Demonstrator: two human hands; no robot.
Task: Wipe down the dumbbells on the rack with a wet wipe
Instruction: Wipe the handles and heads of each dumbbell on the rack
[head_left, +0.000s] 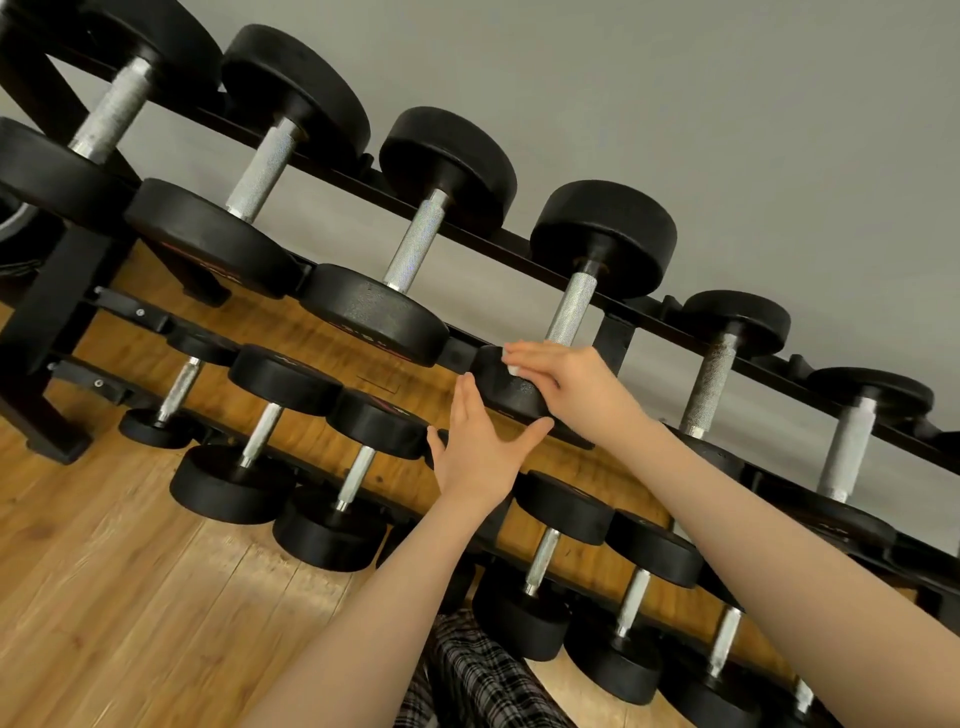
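A black dumbbell (571, 306) with a knurled steel handle lies on the top tier of the black rack (613, 338). My right hand (566, 379) lies flat over its near head (506, 387) and presses a small white wet wipe (511, 369) against the rubber; only a corner of the wipe shows under the fingers. My left hand (475, 449) is spread beneath the same head, fingers straight, thumb touching the lower edge. Several more black dumbbells fill the row on both sides.
A lower tier holds several smaller dumbbells (291, 410). The rack's frame and foot (47, 332) stand at the left on a wooden floor (130, 597). A grey wall (675, 104) is behind. Plaid fabric (467, 675) shows at the bottom.
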